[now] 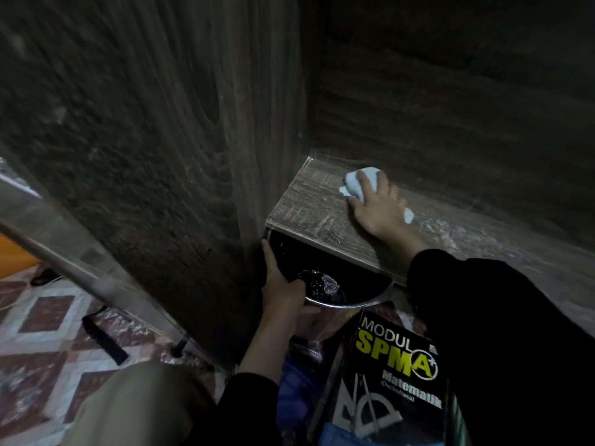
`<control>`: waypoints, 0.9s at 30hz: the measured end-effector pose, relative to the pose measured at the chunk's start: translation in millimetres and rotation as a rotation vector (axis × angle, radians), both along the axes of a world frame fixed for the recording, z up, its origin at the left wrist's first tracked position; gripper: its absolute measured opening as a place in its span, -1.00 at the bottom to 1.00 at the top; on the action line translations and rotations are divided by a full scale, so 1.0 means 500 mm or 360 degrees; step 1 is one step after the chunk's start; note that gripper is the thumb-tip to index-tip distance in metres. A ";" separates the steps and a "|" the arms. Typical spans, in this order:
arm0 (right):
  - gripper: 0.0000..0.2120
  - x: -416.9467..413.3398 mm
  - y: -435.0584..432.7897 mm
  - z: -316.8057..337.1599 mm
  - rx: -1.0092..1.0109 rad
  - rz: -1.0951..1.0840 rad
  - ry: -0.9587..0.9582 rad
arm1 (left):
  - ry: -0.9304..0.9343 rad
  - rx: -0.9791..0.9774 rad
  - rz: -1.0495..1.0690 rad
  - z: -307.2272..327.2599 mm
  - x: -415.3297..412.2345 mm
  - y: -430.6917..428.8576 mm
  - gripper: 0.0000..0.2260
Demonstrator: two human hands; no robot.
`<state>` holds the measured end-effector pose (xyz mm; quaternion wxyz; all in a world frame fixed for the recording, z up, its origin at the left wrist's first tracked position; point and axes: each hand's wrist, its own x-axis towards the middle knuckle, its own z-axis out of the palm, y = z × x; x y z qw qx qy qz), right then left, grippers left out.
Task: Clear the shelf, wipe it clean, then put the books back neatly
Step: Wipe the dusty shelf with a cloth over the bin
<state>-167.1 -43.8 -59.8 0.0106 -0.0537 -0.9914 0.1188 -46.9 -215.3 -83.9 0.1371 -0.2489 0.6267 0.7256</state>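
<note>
Trouser leg: one, khaki (128, 403), at 7 o'clock, nearest the camera.
Book: one with a readable cover (396, 358), black with "MODUL SPM A+ Matematik", lying on the floor at 5 o'clock, off the shelf. Blue items beside and under it are too dark to identify.
Floor: patterned tiles (48, 317) at 8 o'clock, with one black strip-like object (104, 339) lying on them.
Left hand: one (280, 284), near centre at 6 o'clock, fingers curled round the rim of the round dish, one finger stretched up along its edge.
Round dish: one (338, 305), dark with a shiny metal rim, held just below the shelf's front edge; one small pale clump of debris lies inside it.
Shelf: one wood-grain board (309, 201), right of centre toward 3 o'clock, with nothing on it but the hand and the cloth.
Right hand: one (376, 210), at 2 o'clock, fingers spread, pressing flat on the cloth.
Cloth: one (357, 178), pale blue-white, on the shelf under the fingers, near the back left corner.
Side panel: one (145, 140), dark wood, filling 9 to 12 o'clock.
</note>
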 end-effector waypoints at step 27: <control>-0.36 0.296 0.196 -0.010 0.0026 -0.0860 0.0302 | 0.0076 -0.0069 -0.0063 -0.001 0.013 0.033 -0.16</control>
